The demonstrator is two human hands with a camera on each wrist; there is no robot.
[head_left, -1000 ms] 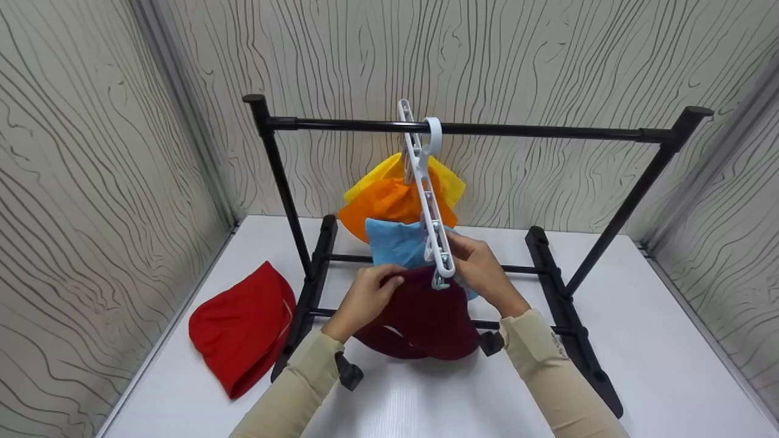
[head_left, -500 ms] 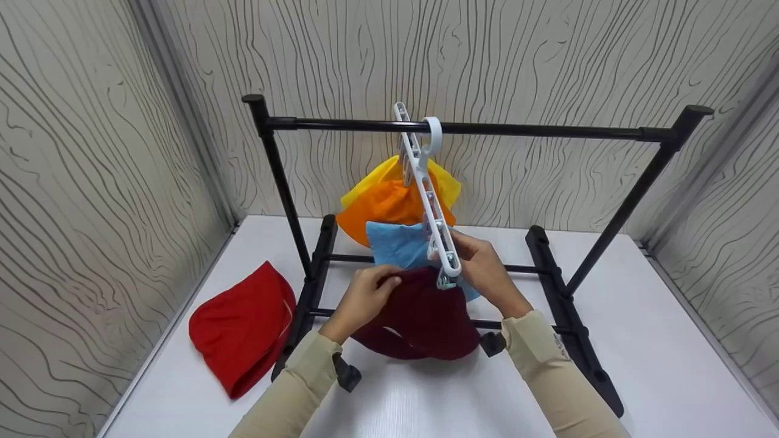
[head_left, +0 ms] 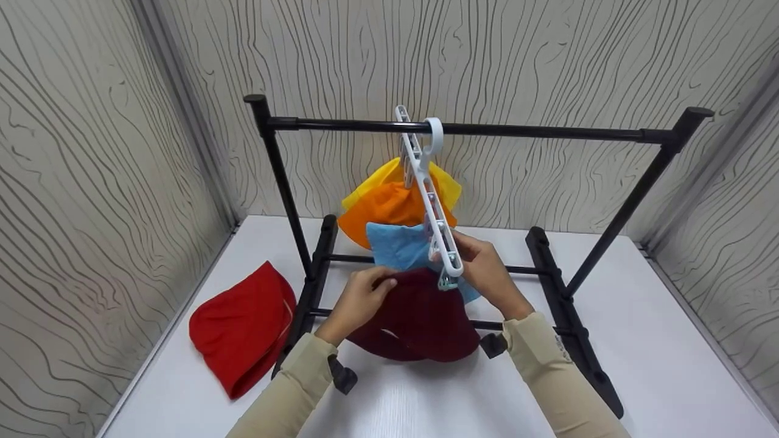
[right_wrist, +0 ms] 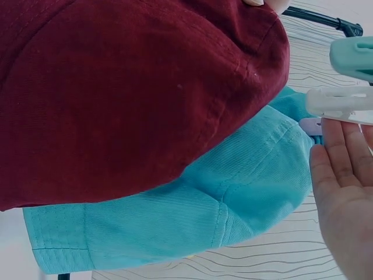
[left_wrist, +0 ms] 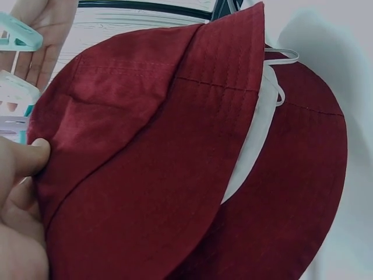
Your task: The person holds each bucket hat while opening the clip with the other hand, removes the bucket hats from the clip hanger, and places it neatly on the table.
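My left hand (head_left: pixel 359 301) pinches the crown edge of a maroon bucket hat (head_left: pixel 426 322) between thumb and fingers. The hat droops below the near end of a white clip hanger (head_left: pixel 424 176). At that end my right hand (head_left: pixel 487 274) reaches behind the hanger, its fingers fairly straight and touching a white clip (right_wrist: pixel 338 100) in the right wrist view. Beside it is a mint clip (right_wrist: pixel 352 55), apart from the maroon fabric. A light-blue hat (head_left: pixel 392 243) hangs just behind, with a lilac clip (right_wrist: pixel 310 126) at its crown.
Orange (head_left: pixel 383 210) and yellow (head_left: pixel 447 182) hats hang farther back on the hanger. The hanger's hook sits over a black rack's bar (head_left: pixel 535 131). Left of the rack, a folded red hat (head_left: pixel 243 322) lies on the white table (head_left: pixel 663 340). Patterned walls surround the table.
The hanger's near end has swung slightly to the right and its far end dipped a little. My left hand has shifted slightly left with the maroon hat; my right hand has barely moved.
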